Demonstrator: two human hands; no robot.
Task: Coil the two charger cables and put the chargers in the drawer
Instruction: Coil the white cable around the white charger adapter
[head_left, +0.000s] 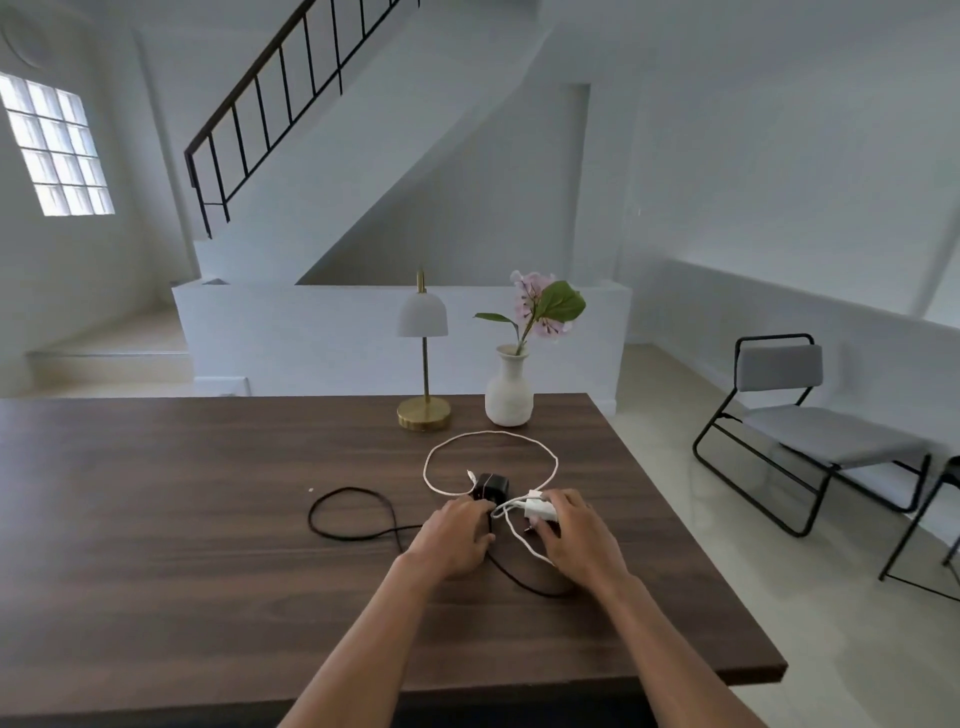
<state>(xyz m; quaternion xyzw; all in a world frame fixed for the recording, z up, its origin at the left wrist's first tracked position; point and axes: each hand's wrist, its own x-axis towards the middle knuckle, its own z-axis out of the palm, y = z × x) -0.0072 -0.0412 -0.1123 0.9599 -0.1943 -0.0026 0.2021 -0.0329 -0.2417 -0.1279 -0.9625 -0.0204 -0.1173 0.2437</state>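
While both hands rest on the table (208, 519), right hand (576, 535) grasping white charger (540, 509), left hand (457, 535) loosely curled beside black charger (492, 486), grip unclear.

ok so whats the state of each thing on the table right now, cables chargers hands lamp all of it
white cable: uncoiled, one loose loop
black cable: uncoiled, loose loop
white charger: on the table under the right hand's fingers
black charger: lying on the table
left hand: on the table at the black charger
right hand: on the white charger
lamp: upright, appears unlit
vase: upright, holding a flower
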